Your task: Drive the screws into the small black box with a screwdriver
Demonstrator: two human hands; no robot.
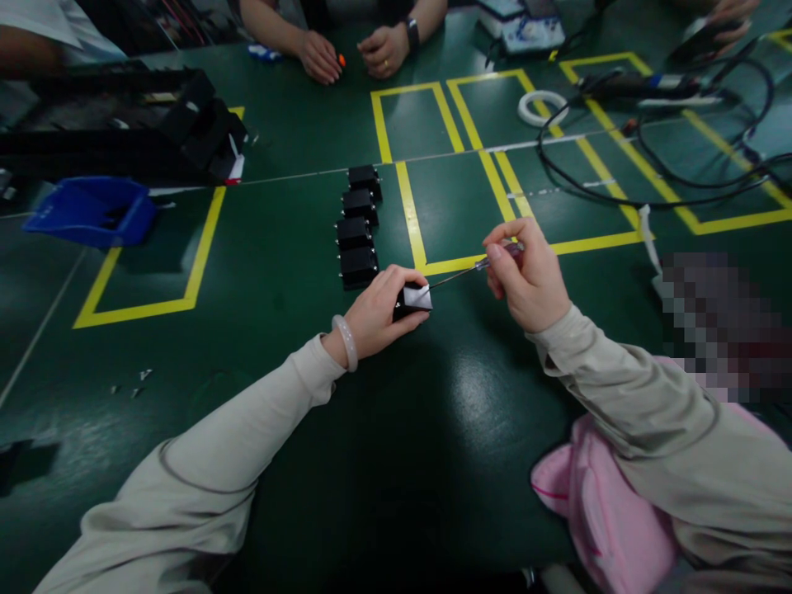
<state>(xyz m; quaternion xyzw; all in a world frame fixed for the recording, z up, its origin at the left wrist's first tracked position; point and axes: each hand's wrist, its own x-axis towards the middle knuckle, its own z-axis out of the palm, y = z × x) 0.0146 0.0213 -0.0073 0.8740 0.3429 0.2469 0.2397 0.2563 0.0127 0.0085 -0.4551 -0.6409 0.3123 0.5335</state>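
My left hand (382, 309) grips a small black box (405, 305) whose right-hand face looks whitish and shiny. In my right hand (525, 276) is a screwdriver (479, 265), pinched by its translucent handle. Its thin shaft points left, and the tip reaches the box's whitish face; whether it sits on a screw is too small to tell. Just beyond my left hand, several similar black boxes (359, 262) stand in a row running away from me, with small metal bits sticking out at their sides.
Loose screws (141, 381) lie at left on the green table (297, 495). A blue bin (92, 210) and black trays (124, 124) stand farther back. A co-worker's hands (352, 56) rest opposite. Tape roll (543, 108), cables (649, 202) and a pink cloth item (612, 511) are at right.
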